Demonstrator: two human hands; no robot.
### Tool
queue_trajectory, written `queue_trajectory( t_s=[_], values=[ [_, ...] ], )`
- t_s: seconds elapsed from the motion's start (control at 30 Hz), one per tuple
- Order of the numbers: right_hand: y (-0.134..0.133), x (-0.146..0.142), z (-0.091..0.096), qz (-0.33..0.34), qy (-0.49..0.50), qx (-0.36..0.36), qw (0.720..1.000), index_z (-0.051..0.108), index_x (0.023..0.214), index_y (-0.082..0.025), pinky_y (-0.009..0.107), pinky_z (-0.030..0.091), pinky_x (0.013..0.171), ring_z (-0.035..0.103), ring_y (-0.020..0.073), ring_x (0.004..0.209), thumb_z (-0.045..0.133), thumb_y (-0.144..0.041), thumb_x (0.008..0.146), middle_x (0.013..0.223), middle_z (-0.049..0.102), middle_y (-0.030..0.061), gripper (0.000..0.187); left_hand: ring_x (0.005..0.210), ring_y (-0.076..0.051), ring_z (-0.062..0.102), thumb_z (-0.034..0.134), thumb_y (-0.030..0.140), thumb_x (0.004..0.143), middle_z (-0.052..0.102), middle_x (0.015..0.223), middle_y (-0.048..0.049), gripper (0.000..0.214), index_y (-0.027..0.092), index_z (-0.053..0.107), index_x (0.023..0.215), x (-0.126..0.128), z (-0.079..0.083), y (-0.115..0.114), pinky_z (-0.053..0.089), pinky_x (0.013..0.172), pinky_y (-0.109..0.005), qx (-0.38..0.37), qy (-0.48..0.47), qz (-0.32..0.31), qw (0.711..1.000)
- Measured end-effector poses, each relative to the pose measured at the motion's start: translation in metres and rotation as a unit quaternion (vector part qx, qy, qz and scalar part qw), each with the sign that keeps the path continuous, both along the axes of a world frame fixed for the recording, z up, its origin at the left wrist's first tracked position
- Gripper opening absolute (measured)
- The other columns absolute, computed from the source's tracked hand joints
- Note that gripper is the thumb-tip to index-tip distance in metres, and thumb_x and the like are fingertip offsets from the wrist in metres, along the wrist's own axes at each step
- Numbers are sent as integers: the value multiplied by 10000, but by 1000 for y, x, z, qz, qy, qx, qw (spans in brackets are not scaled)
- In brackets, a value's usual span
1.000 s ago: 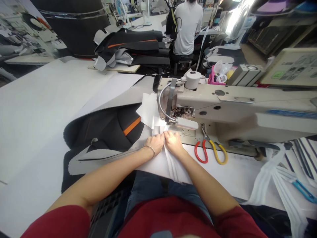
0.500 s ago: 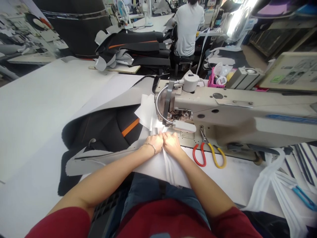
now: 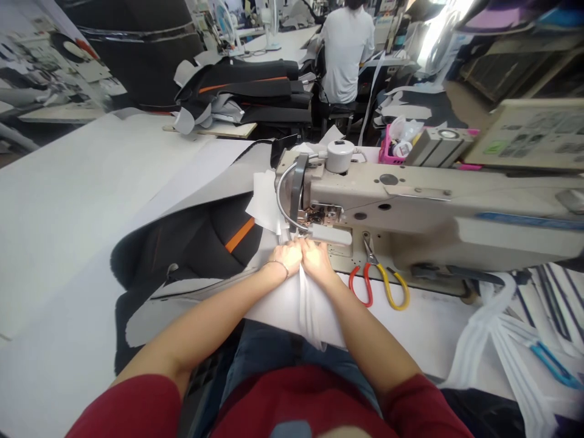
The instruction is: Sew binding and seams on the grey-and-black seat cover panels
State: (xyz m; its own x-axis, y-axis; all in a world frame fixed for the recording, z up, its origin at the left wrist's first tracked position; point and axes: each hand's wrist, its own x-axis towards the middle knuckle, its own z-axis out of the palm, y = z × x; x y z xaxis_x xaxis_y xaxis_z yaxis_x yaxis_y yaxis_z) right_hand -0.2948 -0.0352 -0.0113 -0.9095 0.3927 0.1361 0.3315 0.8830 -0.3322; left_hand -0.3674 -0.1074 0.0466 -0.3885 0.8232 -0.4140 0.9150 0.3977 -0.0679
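Note:
Close together in front of the sewing machine's (image 3: pixel 438 213) needle area, my left hand (image 3: pixel 286 258) and my right hand (image 3: pixel 316 261) are closed on white strips (image 3: pixel 309 313). The strips run between the hands and hang over the table's front edge toward my lap. My fingertips are bent inward, partly hiding the gripped part. Left of my left hand lies a black, grey-backed fabric piece (image 3: pixel 191 234) with an orange stripe (image 3: pixel 239 236). White paper-like pieces (image 3: pixel 265 198) stand beside the machine head, and a lamp (image 3: pixel 329 234) lights the hands.
Red- and yellow-handled scissors (image 3: pixel 372 259) lie right of my right hand. A blue tool (image 3: pixel 554 364) and more white strips (image 3: pixel 477 340) are at the right. Behind the machine stands a pink basket (image 3: pixel 387 153). A person in white (image 3: pixel 347 55) sits farther back.
The view has shifted slightly, so the machine and scissors appear farther left. Both hands are slightly closer to the machine head, still closed on the strips. The strips' hanging ends have shifted a little.

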Motion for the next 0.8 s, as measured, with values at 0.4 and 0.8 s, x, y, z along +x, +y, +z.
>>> queue_trajectory(
  t_s=[0.4, 0.8],
  values=[
    [-9, 20, 0, 42, 42, 77, 995, 469, 1034, -243, 311, 250, 702, 487, 146, 741, 252, -263, 887, 883, 549, 15, 263, 658, -205, 571, 254, 281, 811, 489, 1054, -72, 277, 229, 444, 1007, -1, -16, -43, 426, 543, -332, 86, 45, 37, 995],
    [-3, 20, -2, -34, 110, -171, 979, 616, 734, -183, 243, 326, 727, 538, 124, 789, 536, -184, 695, 805, 626, 0, 89, 755, -216, 583, 172, 132, 834, 536, 932, -150, 362, 138, 508, 971, -25, -13, -36, 436, 619, -329, 77, 86, -119, 986]
  ],
)
